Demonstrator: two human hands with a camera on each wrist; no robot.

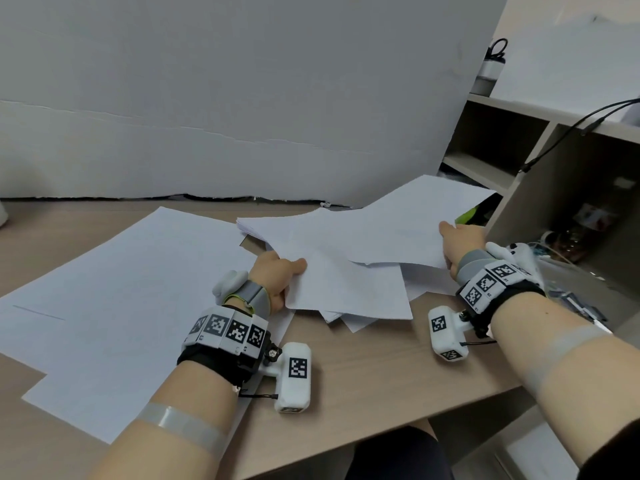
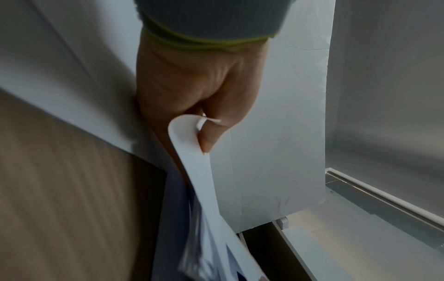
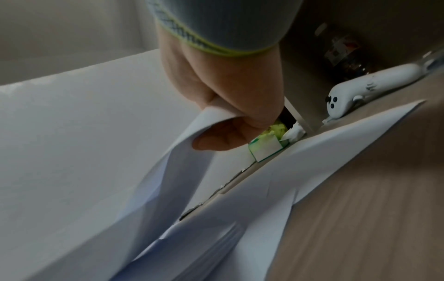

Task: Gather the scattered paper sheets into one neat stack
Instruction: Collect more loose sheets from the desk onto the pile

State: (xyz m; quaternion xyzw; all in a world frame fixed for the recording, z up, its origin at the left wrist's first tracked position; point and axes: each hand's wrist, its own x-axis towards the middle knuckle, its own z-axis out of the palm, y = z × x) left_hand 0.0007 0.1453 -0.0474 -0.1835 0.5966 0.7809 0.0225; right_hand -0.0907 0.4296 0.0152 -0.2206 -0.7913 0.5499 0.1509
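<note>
- The bench (image 1: pixel 363 368) carries two lots of paper: large sheets (image 1: pixel 121 289) lying flat over its left half, and a loose pile (image 1: pixel 346 258) near the back right corner, beside the shelf (image 1: pixel 540 216).
- The pile is fanned and crooked; several corners stick out toward the front edge, and its right side lifts off the bench.
- The left hand (image 1: pixel 277 275) pinches the pile's left edge, thumb on top; in the wrist view the paper curls round the thumb.
- The right hand (image 1: pixel 460 244) pinches the top sheet's right edge, thumb under it.
- Judged step: mid-gather, drawing strays together, with the edges not yet squared.
- Next calls for pulling the sheets inward, then tapping the edges level; the flat sheets look untouched.
</note>
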